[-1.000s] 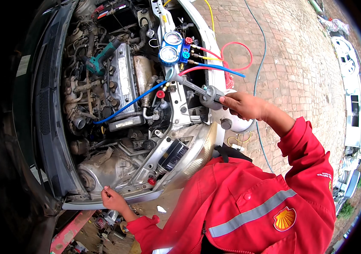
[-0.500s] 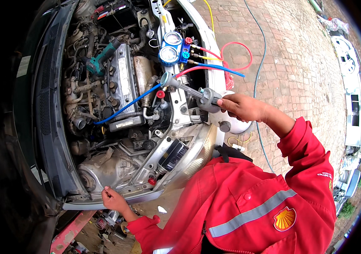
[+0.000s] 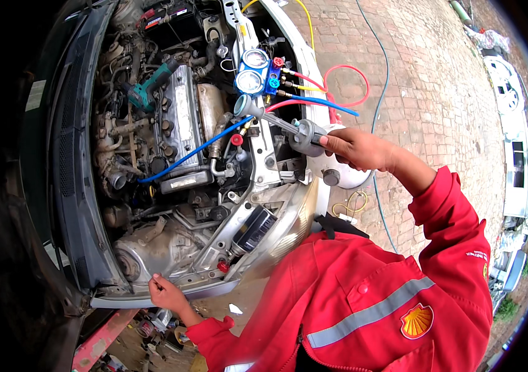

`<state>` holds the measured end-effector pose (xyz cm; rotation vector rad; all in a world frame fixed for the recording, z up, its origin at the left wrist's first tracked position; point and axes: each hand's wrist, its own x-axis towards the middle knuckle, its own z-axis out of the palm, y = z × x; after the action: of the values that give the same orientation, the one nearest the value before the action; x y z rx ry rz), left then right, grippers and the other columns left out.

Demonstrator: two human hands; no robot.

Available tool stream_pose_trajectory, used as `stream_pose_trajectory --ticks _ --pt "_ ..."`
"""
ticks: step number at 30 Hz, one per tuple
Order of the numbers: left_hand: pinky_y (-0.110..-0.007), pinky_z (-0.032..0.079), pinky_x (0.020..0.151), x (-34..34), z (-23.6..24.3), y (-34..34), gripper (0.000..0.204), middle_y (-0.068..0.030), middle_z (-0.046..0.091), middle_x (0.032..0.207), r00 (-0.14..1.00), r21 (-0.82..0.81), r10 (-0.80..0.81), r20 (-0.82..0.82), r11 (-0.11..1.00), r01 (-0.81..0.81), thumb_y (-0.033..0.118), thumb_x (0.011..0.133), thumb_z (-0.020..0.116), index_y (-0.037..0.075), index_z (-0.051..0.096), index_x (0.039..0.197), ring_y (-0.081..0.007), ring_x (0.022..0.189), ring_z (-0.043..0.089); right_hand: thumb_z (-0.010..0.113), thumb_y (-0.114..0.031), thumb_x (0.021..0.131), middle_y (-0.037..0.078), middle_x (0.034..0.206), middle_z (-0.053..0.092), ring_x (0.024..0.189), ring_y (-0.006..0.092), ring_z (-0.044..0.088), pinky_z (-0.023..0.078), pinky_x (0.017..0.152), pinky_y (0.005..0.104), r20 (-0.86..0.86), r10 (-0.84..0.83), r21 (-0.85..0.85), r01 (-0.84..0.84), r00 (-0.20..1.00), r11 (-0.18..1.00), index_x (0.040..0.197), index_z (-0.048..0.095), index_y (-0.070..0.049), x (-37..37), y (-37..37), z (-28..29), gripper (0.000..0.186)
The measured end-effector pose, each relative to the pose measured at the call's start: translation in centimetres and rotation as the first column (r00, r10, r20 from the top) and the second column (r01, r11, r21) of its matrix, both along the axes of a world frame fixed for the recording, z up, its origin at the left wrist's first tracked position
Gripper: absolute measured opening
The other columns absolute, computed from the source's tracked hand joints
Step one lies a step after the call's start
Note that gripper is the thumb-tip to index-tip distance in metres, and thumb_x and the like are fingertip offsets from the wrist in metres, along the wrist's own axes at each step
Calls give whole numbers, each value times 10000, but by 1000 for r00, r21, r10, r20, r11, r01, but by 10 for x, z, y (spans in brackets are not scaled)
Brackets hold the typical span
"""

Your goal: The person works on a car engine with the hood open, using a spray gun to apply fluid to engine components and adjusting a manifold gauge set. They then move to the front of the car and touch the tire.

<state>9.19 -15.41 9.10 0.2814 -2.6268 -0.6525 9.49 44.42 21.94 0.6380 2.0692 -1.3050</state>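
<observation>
My right hand [image 3: 354,149] grips a grey cylindrical tool [image 3: 305,137] above a white rounded tank [image 3: 339,172] beside the car's front edge. The tool's shaft runs toward the upper left to a round cup-like end [image 3: 244,106], just below a blue gauge manifold [image 3: 251,80] with two dials and red, yellow and blue hoses; whether it touches the blue hose [image 3: 189,150] I cannot tell. My left hand [image 3: 166,290] is at the engine bay's lower edge with fingers pinched; anything between the fingertips is too small to make out.
The open engine bay [image 3: 183,93] holds a teal power tool [image 3: 146,92] and a black battery [image 3: 171,15]. To the right lies brick paving [image 3: 425,124] with a long cable [image 3: 383,56], and white car body parts [image 3: 515,173] along its far edge. Clutter [image 3: 158,328] lies at lower left.
The grey tool's cup-like end has moved slightly left and then up, toward the gauges. My right hand has shifted a little. My left hand is nearly unmoved.
</observation>
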Motion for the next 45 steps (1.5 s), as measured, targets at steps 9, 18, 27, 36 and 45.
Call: stream_pose_trajectory --ticks 9,18,27,36,45 --pt "-428 397 564 0 1 4 344 -155 580 655 1000 28 -10 -27 1000 11 230 1061 631 -54 683 873 -267 564 470 487 -601 1098 19 818 568 612 96 500 438 523 290 11 22 3 -22 1000 1000 1094 674 -11 -5 -3 10 618" --pt "-418 395 565 0 4 5 333 -147 573 653 1000 7 -10 -5 1000 10 214 1061 629 -62 676 881 -252 568 457 479 -606 1098 28 848 578 643 104 504 453 549 288 -8 43 -21 -44 999 999 1096 661 -15 -5 -8 14 619" --pt "-422 421 581 -1 5 8 333 -150 609 673 1000 11 -1 -12 1000 1 227 1058 633 -62 695 904 -259 583 492 457 -660 1079 52 819 579 681 143 567 503 593 330 -51 54 32 -52 997 998 1098 667 -24 -7 -2 21 670" --pt "-436 405 579 -1 7 10 351 -159 591 663 1000 -5 -9 -4 1000 9 238 1060 624 -62 682 889 -271 577 474 486 -595 1099 18 829 570 649 99 510 450 531 278 -58 41 26 -39 997 999 1056 649 -47 -12 5 25 574" --pt "-426 412 582 -1 8 9 350 -156 589 674 1000 -20 -19 -10 1000 19 228 1063 626 -60 671 869 -270 584 474 472 -588 1106 37 840 578 687 121 535 478 562 299 -58 87 61 -84 995 995 1065 651 -31 -14 0 32 586"
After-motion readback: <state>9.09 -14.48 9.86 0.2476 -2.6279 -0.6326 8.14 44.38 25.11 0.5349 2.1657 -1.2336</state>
